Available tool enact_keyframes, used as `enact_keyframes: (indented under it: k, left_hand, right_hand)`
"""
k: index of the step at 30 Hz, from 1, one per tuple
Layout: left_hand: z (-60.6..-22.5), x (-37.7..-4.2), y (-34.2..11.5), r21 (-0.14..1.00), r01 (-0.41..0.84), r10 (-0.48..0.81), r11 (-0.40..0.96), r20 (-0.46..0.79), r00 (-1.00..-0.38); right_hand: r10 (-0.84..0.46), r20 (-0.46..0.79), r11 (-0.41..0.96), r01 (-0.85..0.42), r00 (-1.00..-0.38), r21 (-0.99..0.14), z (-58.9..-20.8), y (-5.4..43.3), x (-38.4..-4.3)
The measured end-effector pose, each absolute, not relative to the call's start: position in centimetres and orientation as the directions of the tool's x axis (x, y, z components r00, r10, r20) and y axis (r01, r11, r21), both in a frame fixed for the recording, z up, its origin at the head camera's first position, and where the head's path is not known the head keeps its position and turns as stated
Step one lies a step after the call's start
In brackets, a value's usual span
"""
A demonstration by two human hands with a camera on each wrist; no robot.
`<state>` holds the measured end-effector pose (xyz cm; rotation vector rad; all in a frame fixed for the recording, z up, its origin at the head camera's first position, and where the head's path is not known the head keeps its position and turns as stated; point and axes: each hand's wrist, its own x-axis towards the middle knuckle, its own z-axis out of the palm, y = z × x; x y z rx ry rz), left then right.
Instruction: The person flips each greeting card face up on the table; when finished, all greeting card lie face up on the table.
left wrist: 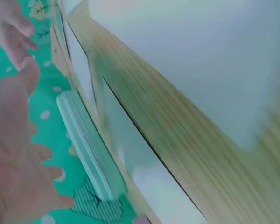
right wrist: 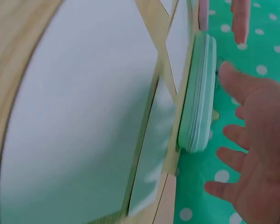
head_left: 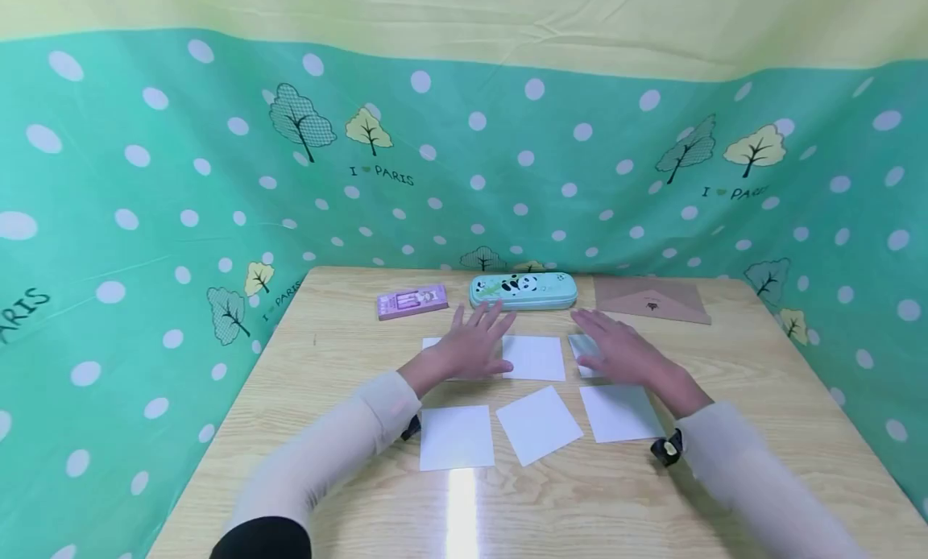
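Observation:
Several white square sheets of paper lie in two rows on the wooden table. My left hand (head_left: 473, 348), fingers spread and palm down, is over the back left sheet (head_left: 431, 343) and covers most of it. Over the back right sheet (head_left: 582, 347) my right hand (head_left: 622, 353) reaches in with extended fingers, hiding part of it. Between the hands lies the back middle sheet (head_left: 534, 359). In front are a left sheet (head_left: 457, 440), a middle sheet (head_left: 540, 424) turned at an angle, and a right sheet (head_left: 622, 415). Both wrist views show the palms raised above the paper, holding nothing.
Along the table's back edge are a purple box (head_left: 412, 301), a mint pencil case (head_left: 524, 291) with a panda picture, and a brown envelope (head_left: 652, 299). A green dotted curtain (head_left: 474, 152) hangs behind and beside the table (head_left: 348, 494).

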<state>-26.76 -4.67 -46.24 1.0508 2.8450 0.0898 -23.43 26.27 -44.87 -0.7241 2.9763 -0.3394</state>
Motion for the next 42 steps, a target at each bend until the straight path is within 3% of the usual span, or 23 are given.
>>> enact_keyframes:
  k: [13,22,30,42]
  left_hand:
    - [-46.1,-27.6,3.5,0.12,0.682,0.688,0.722,-0.015,-0.726]
    - [-46.9,-28.1,7.7,0.334,0.628,0.697,0.703,-0.145,-0.702]
    - [-47.3,-28.6,9.9,0.456,0.429,0.568,0.779,-0.227,-0.791]
    - [-47.8,-29.2,10.9,0.478,0.313,0.49,0.82,-0.306,-0.817]
  right_hand:
    - [-0.359,0.005,0.89,-0.344,-0.933,-0.297,-44.1,29.2,-24.8]
    - [-0.352,-0.054,0.868,-0.304,-0.934,-0.391,-45.2,32.7,-26.1]
    - [-0.359,-0.091,0.838,-0.278,-0.929,-0.47,-46.4,34.4,-27.3]
    - [-0.338,-0.232,0.853,-0.193,-0.912,-0.485,-47.8,35.7,-27.9]
